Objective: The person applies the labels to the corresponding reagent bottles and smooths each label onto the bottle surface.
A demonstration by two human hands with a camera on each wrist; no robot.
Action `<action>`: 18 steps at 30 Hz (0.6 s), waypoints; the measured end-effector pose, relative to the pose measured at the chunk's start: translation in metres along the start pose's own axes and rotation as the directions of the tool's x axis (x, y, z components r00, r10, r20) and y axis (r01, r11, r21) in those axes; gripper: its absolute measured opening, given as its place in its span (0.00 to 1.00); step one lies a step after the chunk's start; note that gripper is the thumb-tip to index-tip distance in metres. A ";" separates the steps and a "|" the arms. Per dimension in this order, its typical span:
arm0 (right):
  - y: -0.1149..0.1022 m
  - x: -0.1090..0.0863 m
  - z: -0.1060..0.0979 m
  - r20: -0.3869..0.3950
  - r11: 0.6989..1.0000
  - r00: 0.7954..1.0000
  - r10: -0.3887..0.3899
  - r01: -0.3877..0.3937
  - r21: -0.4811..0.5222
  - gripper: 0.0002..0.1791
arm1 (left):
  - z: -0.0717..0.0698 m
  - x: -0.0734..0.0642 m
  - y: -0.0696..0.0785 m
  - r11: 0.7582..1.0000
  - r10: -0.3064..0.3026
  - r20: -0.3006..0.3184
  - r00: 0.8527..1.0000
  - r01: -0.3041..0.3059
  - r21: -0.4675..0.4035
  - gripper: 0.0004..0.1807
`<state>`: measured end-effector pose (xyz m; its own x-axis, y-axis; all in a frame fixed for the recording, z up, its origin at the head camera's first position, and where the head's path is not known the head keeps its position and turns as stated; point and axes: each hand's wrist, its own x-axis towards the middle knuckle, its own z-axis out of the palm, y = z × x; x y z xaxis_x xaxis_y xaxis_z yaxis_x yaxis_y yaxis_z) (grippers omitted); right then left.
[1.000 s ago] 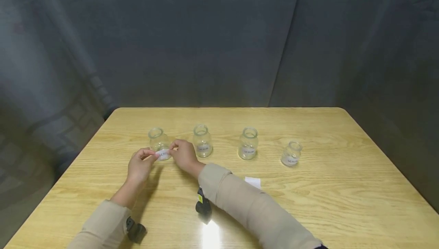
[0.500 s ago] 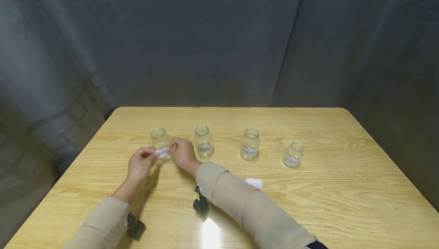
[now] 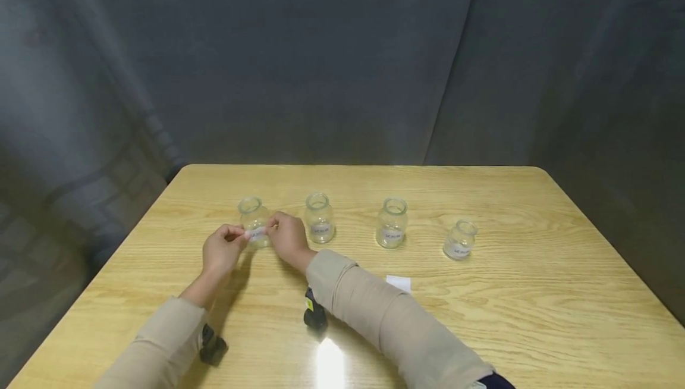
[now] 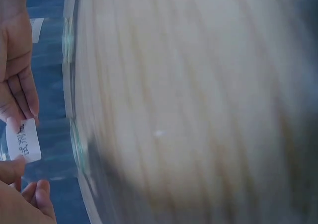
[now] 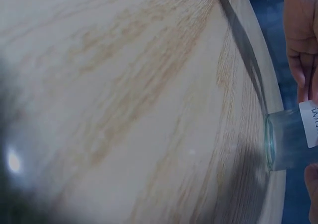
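Observation:
At the leftmost clear glass jar, my two hands hold a white paper label by its opposite ends, against or just in front of the glass. My left hand pinches its left end between thumb and finger. The right end is pinched by my right hand. Dark handwritten characters show on the label in the left wrist view. Behind it, the jar stands upright on the table in the right wrist view. Whether the label touches the glass all along, I cannot tell.
Three more glass jars, each with a handwritten label, stand to the right: one close by my right hand, another farther along, and a smaller one. A white slip of paper lies near my right sleeve on the wooden table.
The label, tilted half a second ago, now sits a little flatter over the jar, and my fingers have shifted slightly with it. The whole view has drifted a little.

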<state>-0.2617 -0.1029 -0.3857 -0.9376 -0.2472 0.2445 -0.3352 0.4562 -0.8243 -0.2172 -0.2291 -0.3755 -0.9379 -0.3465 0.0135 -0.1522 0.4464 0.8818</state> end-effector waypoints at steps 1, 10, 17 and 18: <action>0.000 0.000 0.000 0.001 1.000 1.000 0.001 -0.001 -0.012 0.05 | -0.001 0.001 0.000 1.000 0.006 0.003 1.000 -0.006 0.010 0.11; 0.002 0.006 -0.005 0.065 0.999 0.998 -0.016 0.018 -0.033 0.28 | -0.012 0.013 -0.004 0.982 0.148 0.111 0.983 -0.159 0.102 0.20; 0.003 0.007 -0.007 0.118 0.995 0.991 -0.069 0.077 -0.058 0.25 | -0.021 0.026 -0.012 0.958 0.232 0.232 0.945 -0.263 0.111 0.25; 0.004 0.007 -0.007 0.125 0.995 0.990 -0.071 0.079 -0.061 0.25 | -0.021 0.028 -0.013 0.957 0.241 0.243 0.940 -0.271 0.102 0.24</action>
<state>-0.2698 -0.0968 -0.3836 -0.8924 -0.3840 0.2370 -0.4137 0.4863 -0.7697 -0.2345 -0.2620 -0.3768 -0.9937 -0.0180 0.1106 0.0772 0.6051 0.7924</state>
